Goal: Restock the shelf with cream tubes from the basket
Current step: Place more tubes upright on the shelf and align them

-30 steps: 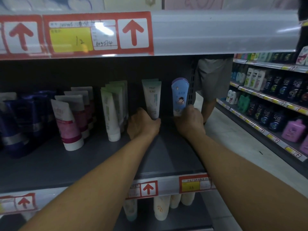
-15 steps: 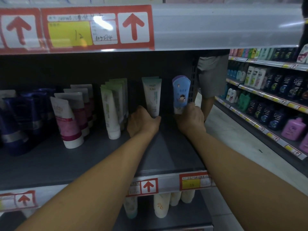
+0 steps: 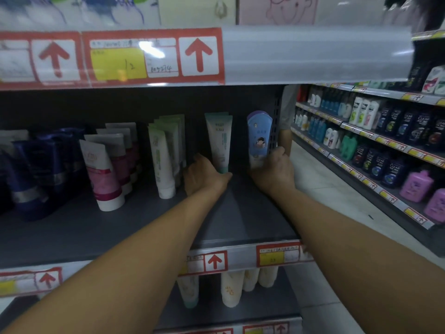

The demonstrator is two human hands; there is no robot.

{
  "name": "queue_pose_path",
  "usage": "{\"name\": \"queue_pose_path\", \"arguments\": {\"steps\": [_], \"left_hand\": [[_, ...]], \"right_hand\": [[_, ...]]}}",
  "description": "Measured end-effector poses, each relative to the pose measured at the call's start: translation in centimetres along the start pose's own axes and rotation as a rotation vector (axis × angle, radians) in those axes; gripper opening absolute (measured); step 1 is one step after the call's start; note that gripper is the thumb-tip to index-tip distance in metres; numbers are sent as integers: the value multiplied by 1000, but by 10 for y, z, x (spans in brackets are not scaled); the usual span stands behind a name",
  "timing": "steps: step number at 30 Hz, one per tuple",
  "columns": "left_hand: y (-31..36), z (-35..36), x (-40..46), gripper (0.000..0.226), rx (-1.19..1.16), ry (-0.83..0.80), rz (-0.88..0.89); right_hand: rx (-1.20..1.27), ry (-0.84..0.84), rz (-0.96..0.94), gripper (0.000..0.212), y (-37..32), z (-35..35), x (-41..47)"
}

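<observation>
Tubes stand at the back of the shelf (image 3: 228,222) as they did a second ago — the left hand (image 3: 204,175) grips the base of the teal tube (image 3: 219,143), the right hand (image 3: 273,169) the blue tube (image 3: 258,138) by the upright. Little has shifted; both look seated, so letting go seems next — the basket is out of view.

free: shelf (image 3: 144,227) front, bare | blocked: tube rows (image 3: 163,160) left, upright post (image 3: 277,126) right
</observation>
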State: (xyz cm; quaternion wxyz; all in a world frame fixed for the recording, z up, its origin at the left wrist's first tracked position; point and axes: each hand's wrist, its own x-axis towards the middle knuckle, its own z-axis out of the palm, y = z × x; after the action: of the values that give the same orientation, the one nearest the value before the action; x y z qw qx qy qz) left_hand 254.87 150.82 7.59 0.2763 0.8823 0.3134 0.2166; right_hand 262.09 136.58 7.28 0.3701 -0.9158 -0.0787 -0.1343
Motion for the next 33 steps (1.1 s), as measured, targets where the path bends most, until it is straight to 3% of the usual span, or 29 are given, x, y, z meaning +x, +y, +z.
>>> {"name": "queue_pose_path", "arguments": {"steps": [4,12,19,23,33], "left_hand": [[-2,-9,-9,103,24,-46,15],[-17,-46,-53,60,-2,-93,184],[-36,-103,-106,52,-78,-85,261],[-45,-139,-138,52,-78,-38,300],[-104,-191,-212,41,26,11,419]], "right_hand": [[-12,-61,-13,68,-4,-13,-9],[-126,-74,-129,54,-13,-41,-55],[-214,-55,-216,40,-37,-82,-103],[-288,-20,-276,45,-49,-98,-144],[-279,-75,-474,27,-59,-78,-252]]}}
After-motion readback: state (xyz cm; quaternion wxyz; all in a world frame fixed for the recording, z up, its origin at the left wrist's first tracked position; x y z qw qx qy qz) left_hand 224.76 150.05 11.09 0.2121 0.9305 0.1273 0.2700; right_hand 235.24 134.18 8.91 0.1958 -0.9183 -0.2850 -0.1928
